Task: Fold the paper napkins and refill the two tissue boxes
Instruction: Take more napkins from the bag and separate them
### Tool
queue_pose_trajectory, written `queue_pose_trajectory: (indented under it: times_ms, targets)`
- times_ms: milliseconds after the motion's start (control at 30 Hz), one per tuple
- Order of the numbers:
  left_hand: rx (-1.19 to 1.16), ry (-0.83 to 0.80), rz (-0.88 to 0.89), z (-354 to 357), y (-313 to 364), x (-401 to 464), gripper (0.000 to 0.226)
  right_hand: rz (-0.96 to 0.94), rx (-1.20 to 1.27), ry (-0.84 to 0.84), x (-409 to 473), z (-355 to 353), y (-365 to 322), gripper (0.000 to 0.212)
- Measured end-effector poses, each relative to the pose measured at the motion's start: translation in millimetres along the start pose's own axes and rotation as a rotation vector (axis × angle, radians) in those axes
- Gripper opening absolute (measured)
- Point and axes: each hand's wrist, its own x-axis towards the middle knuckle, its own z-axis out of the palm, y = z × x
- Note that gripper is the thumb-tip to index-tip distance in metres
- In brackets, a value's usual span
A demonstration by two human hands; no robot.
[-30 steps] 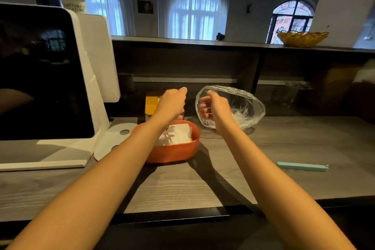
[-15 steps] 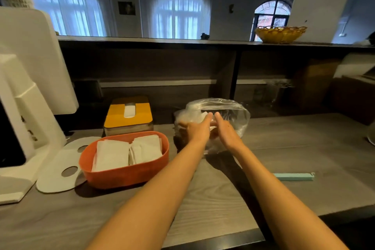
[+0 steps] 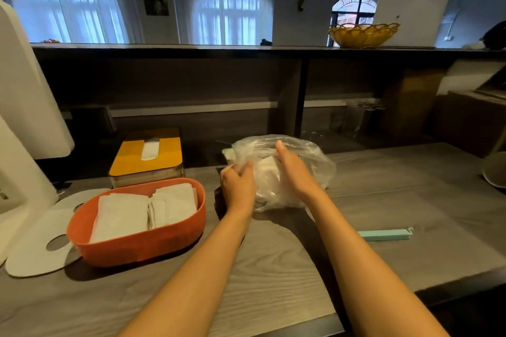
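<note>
At twelve o'clock from the wearer, in the head view, a clear plastic bag (image 3: 287, 172) of white paper napkins (image 3: 267, 169) sits on the grey tabletop (image 3: 410, 200), with both hands on it. The left hand (image 3: 238, 186) grips the bag's nine o'clock side, fingers curled into the film; the right hand (image 3: 293, 169) lies flat against its three o'clock side, fingers straight. By my judgement the bag is light, soft and slippery (the film crumples and slides), so the gathered mouth looks the best place to hold, and the napkins tear easily. At ten o'clock the orange tissue box (image 3: 142, 243) holds folded napkins; behind it stands the yellow-lidded tissue box (image 3: 149, 157). A mint bag clip (image 3: 383, 234) lies at three o'clock. No writing is readable.
</note>
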Motion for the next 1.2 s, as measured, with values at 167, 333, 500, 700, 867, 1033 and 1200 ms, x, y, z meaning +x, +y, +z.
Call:
queue_pose_trajectory:
  times_ms: [167, 333, 500, 700, 867, 1033, 1200]
  targets:
    - [-0.395, -0.123, -0.225, -2, 9, -9, 0.031, 0.065, 0.085, -0.165, -10, 6, 0, 0.046]
    - [-0.550, -0.104, -0.388, -5, 15, -13, 0.033, 0.014, -0.061, -0.185, -15, 7, 2, 0.068]
    - [-0.446, -0.214, -0.237, -9, 19, -15, 0.042, -0.113, -0.274, -0.083, -15, 6, 4, 0.024]
    - [0.013, -0.172, 0.309, -4, 30, -23, 0.062, -0.142, -0.328, -0.129, -15, 5, 2, 0.029]
    - [0.127, -0.083, 0.201, -7, 27, -9, 0.033, -0.203, -0.223, -0.144, -24, -6, -1, 0.050]
    - [0.170, 0.023, 0.179, -7, 23, 1, 0.042, -0.258, -0.086, -0.020, -23, -12, -4, 0.007]
    - [0.186, 0.110, 0.218, -9, 22, 4, 0.048, -0.261, 0.196, 0.152, -22, -15, -13, 0.007]
